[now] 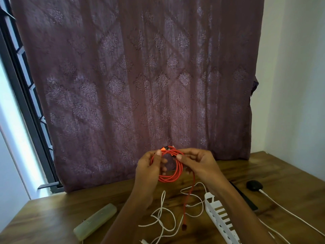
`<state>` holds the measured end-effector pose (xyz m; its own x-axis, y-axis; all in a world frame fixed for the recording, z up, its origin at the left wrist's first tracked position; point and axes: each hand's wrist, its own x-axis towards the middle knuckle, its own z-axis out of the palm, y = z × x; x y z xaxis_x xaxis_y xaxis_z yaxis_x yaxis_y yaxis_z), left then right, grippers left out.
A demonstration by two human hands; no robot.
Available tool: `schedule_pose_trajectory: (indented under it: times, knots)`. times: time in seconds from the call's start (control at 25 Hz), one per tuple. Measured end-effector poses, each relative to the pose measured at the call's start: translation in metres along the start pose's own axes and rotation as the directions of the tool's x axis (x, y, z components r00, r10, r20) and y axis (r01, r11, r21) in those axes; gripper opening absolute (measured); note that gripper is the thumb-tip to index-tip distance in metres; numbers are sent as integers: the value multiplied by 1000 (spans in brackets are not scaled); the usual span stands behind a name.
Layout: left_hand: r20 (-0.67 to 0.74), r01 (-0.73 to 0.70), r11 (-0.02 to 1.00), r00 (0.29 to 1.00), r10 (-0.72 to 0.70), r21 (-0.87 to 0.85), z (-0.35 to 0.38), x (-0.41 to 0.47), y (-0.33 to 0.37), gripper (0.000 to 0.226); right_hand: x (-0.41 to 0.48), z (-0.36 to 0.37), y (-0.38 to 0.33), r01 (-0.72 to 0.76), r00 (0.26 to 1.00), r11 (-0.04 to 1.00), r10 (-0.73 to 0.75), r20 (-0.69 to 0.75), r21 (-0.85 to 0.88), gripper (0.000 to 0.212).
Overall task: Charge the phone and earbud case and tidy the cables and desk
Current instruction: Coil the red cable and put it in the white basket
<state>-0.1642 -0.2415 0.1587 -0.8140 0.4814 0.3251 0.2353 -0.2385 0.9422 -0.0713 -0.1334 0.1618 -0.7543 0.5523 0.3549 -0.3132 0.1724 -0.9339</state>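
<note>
- The red cable (168, 178) was held above the desk (52, 217) as a round coil, its open face turned toward the camera.
- Its free tail hung almost straight down, and the end plug (184, 227) pointed at the desk's near edge.
- The left hand (149, 166) pinched the coil's left side. The right hand (198, 162) pinched a strand at the upper right.
- The step in hand looked like winding, in the cable-tidying part of the task.
- The next move probably called for feeding the tail round as one more loop while the left-hand pinch kept the turns together.
- A loose white cable (163, 196) lay below, beside a slotted white tray (218, 213).
- The black earbud case (254, 185) sat to the right with a white lead running to it.
</note>
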Motion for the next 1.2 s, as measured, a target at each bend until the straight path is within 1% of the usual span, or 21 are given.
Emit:
schedule_pose_trajectory:
  times: [0.04,0.08,0.16,0.2,0.24,0.28,0.36,0.48,0.56,0.68,0.76,0.84,0.88,0.96,1.0,1.04,1.08,1.2]
  knots:
    - [42,-6,999,999,5,33,-5,2,2,16,-1,-1,-1,-16,1000,1000,16,16,-23,17]
    - [104,-27,997,994,19,70,-9,4,3,23,-1,-1,-1,-17,999,999,18,29,-35,16]
    - [287,-77,987,957,34,140,-16,10,10,38,-2,-2,-4,-7,998,1000,9,57,-25,16]
    - [369,-94,983,929,31,156,-18,11,14,39,-3,-2,-6,-1,997,1000,2,77,-13,16]
    - [419,-107,981,908,29,162,-19,13,16,36,-2,-2,-7,11,995,1000,-10,95,-10,17]
    - [431,-115,979,902,31,170,-20,14,17,32,-2,-2,-8,23,994,1000,-21,109,-14,17]
    - [400,-113,980,916,38,165,-20,13,19,26,0,-2,-9,28,994,999,-26,108,-16,16]
    - [328,-102,987,943,57,122,-17,5,18,26,1,-3,-6,40,997,998,-37,64,-51,7]
    - [280,-98,993,957,75,67,-14,1,19,27,3,-7,-4,95,995,990,-93,30,-108,3]
    - [231,-61,998,971,64,-22,-13,-2,19,27,6,-10,-4,204,978,952,-208,4,-231,16]
    - [212,-19,997,977,35,-76,-13,-3,18,25,5,-7,0,232,969,931,-247,-20,-282,19]
    - [173,-1,994,985,19,-105,-10,-3,16,24,2,-2,6,167,978,949,-193,-74,-266,18]
    - [142,-1,993,990,18,-114,-9,-3,14,24,-1,1,8,114,986,970,-137,-92,-215,18]
    - [82,-16,992,996,27,-127,-8,-4,13,23,-8,7,10,2,995,1000,-5,-97,-29,19]
    - [62,-27,991,997,36,-133,-7,-4,12,23,-12,10,10,-51,995,996,57,-81,69,20]
    - [43,-39,990,998,45,-134,-7,-4,11,23,-15,12,9,-89,993,987,98,-63,130,18]
    - [25,-47,990,998,50,-130,-7,-4,10,24,-18,14,7,-115,991,982,123,-47,151,17]
    - [-8,-35,992,999,34,-120,-9,-3,4,24,-18,18,5,-158,985,979,166,-50,131,41]
